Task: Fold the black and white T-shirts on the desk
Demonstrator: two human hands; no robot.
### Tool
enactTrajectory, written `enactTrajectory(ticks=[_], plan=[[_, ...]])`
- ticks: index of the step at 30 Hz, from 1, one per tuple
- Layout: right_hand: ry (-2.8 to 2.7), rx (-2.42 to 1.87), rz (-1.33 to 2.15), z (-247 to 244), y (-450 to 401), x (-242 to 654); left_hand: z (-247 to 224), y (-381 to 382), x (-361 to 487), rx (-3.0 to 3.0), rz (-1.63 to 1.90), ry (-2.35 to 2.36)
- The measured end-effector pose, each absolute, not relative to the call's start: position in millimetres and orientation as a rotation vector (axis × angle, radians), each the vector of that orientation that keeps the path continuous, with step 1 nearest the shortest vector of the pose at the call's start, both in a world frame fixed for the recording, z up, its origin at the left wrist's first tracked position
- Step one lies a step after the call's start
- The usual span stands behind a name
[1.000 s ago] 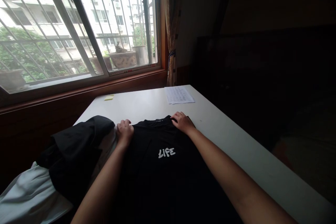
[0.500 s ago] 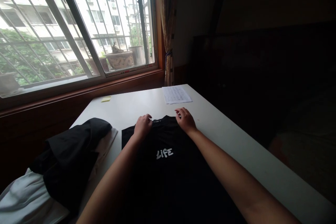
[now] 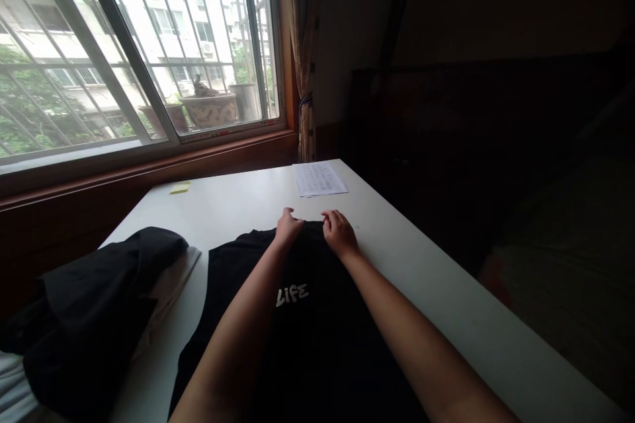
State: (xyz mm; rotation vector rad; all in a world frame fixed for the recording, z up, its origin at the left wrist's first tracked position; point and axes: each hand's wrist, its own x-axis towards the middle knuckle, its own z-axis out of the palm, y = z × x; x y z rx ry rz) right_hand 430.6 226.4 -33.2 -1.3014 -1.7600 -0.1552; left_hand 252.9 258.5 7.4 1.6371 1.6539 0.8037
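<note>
A black T-shirt [image 3: 317,337] with a pale printed word lies spread on the white table [image 3: 238,201], its collar side away from me. Along its far edge, right of the collar, my left hand [image 3: 288,228] has its fingers closed on the cloth, one finger sticking up. A short way to the right, my right hand [image 3: 340,232] is curled over the far right corner of the shirt, fingers bent around the fabric. The fingertips of both hands are partly hidden. My left forearm covers some of the shirt and part of the print.
A heap of dark and light clothes [image 3: 114,291] lies at the table's left side. Printed papers [image 3: 321,180] and a yellow sticky pad [image 3: 180,188] rest at the far end. Beyond stand a barred window [image 3: 149,46] and a tied curtain [image 3: 306,106].
My left hand has moved from left of the collar to its right, closer to my right hand. The right hand has settled onto the shirt's corner. The view has turned slightly right.
</note>
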Motion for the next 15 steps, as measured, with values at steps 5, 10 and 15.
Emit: enactTrajectory(ticks=[5, 10, 15], plan=[[-1.730, -1.297, -0.137, -33.5, 226.9, 431.8, 1.5, 264.2, 253.8, 1.568, 0.807, 1.631], [-1.719, -1.334, -0.110, -31.0, 225.4, 431.3, -1.0, 268.6, 254.6, 1.549, 0.822, 1.592], [-1.729, -1.340, -0.101, -29.5, 224.6, 430.9, 1.6, 269.5, 255.6, 1.596, 0.821, 1.553]])
